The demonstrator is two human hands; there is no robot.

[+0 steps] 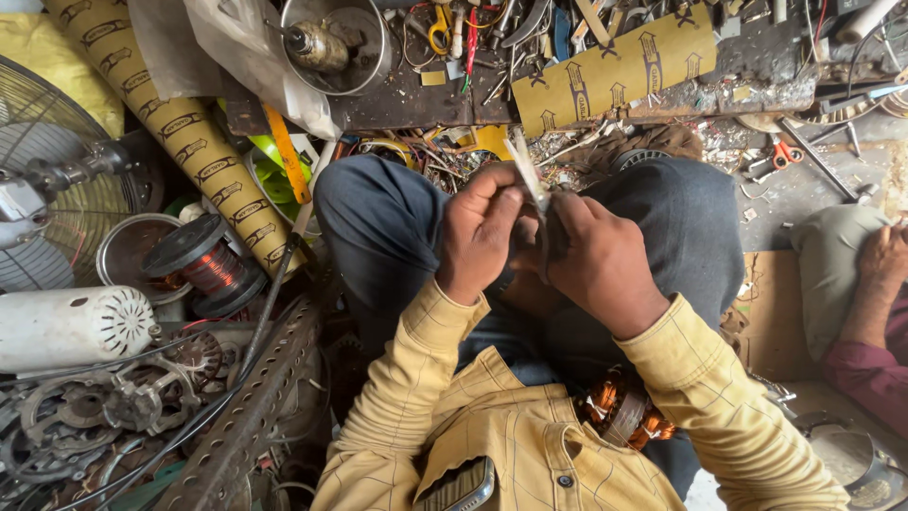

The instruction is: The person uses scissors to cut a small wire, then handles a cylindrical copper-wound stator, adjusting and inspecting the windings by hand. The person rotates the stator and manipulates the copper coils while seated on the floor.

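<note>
Both my hands meet over my lap, between my knees in dark trousers. My left hand pinches a thin pale strip that sticks up and away from my fingers. My right hand closes on the same strip from the other side, together with a small dark part that my fingers mostly hide. A copper-wound motor stator rests in my lap beneath my right forearm. A phone pokes out of my shirt pocket.
A cluttered workbench edge with tools, wires and a sheet of yellow paper lies ahead. On the left are a fan guard, a copper wire spool, a white motor and a slotted metal angle. Another person's arm is at the right.
</note>
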